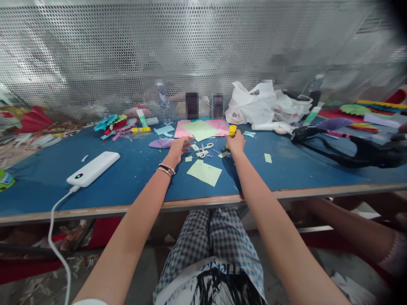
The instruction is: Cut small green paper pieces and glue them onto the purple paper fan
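Note:
My right hand [235, 142] is closed around a yellow glue stick [232, 129], which shows above and below the fingers. My left hand [180, 148] holds nothing visible, its fingers apart, beside a folded purple paper fan [160, 143]. Between the two hands lie white-handled scissors [202, 151] among small green and purple paper scraps. Nearer to me is a pale green paper sheet [204, 172]. Beyond the hands, more green paper [199, 129] rests on pink paper sheets [182, 128].
A white power bank [93, 168] with a cable lies left. Another yellow glue stick [140, 130] and colourful folded paper [116, 126] are behind it. White plastic bags [252, 103] stand at the back; a black strapped device [352, 146] lies right, beside another person's arm [346, 228].

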The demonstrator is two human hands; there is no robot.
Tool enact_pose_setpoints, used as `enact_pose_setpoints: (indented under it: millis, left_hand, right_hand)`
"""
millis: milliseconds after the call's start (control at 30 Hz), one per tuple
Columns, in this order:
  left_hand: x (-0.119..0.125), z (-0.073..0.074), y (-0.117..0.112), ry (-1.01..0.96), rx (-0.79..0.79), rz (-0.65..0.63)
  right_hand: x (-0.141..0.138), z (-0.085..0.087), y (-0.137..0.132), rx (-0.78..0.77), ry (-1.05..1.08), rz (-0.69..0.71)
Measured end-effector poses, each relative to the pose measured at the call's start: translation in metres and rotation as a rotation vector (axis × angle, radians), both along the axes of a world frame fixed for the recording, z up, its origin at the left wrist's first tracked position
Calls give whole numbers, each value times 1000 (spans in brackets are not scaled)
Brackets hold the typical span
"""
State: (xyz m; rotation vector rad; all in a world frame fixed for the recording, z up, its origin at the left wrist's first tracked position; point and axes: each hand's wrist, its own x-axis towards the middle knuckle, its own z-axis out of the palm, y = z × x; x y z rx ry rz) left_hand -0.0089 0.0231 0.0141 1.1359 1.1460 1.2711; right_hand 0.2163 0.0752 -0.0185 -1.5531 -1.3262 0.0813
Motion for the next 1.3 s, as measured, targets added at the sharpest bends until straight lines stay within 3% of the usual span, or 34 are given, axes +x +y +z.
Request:
enact_pose_setpoints:
  millis: [67,133,200,267,400,600,900,1300]
  left_hand:
    - [-2,1,0,-60,-22,-85]
    - [-5,2,0,-126,-47,-190]
    - [-7,2,-1,-173,-61,-280]
    - [-8,3,-1,-205,-71,-338]
    - [-8,4,-2,-252,-97,-363]
    - [-5,5,-2,-211,-131,-400]
    - [-4,3,-1,-293,-174,-418]
    - [-3,2,-1,-227,-172,-434]
  right_hand:
    - [-7,10,-10,28,44,-176]
    - [-17,20,-23,219,-42,-224]
    - [-28,28,-37,361,-232,-87]
    - [-39,31,-47,406,-402,86]
    - [-56,27,-53,394,-573,288]
    - [-62,23,-49,358,-622,411]
    - [-58,21,-46,382,-623,400]
    - [-57,21,-45,362,-640,418]
